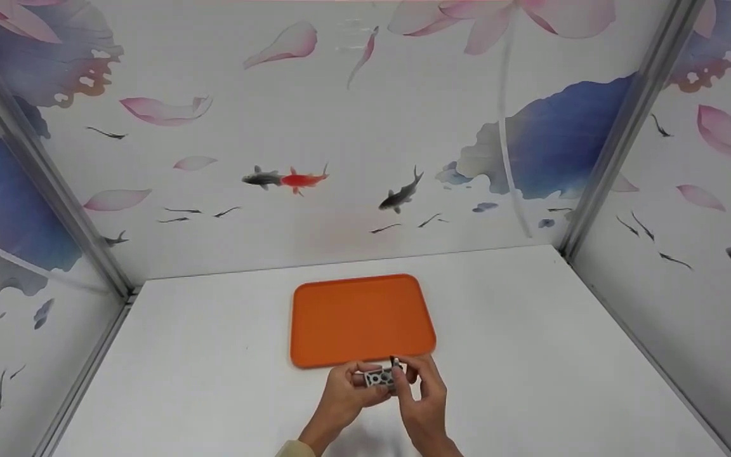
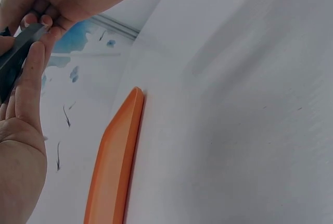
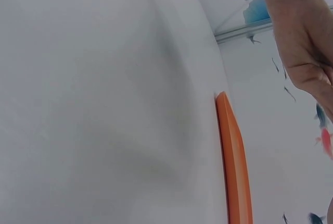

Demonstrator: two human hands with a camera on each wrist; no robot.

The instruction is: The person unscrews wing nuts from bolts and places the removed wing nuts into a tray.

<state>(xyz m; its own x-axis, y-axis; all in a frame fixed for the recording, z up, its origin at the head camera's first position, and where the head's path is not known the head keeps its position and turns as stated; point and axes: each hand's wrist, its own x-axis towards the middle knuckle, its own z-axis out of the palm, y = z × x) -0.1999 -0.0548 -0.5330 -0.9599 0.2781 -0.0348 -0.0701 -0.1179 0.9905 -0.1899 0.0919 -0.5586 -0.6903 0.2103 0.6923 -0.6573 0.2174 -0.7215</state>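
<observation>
A small grey block with dark round holes in its face (image 1: pixel 375 379) is held between both hands, close to the near edge of the orange tray. My left hand (image 1: pixel 345 393) grips its left end with thumb and curled fingers. At the other end, my right hand (image 1: pixel 424 400) pinches it between thumb and fingers, and a small black piece (image 1: pixel 395 360) shows by the thumb tip. From the left wrist, the block appears as a dark flat side between the fingertips. The right wrist view leaves the block out of sight.
An orange rectangular tray (image 1: pixel 362 320) lies on the white table (image 1: pixel 213 381) beyond the hands. White panels printed with fish, petals and blue leaves (image 1: pixel 353 127) enclose the table at the back and both sides, with grey metal posts (image 1: pixel 625 139) at the corners.
</observation>
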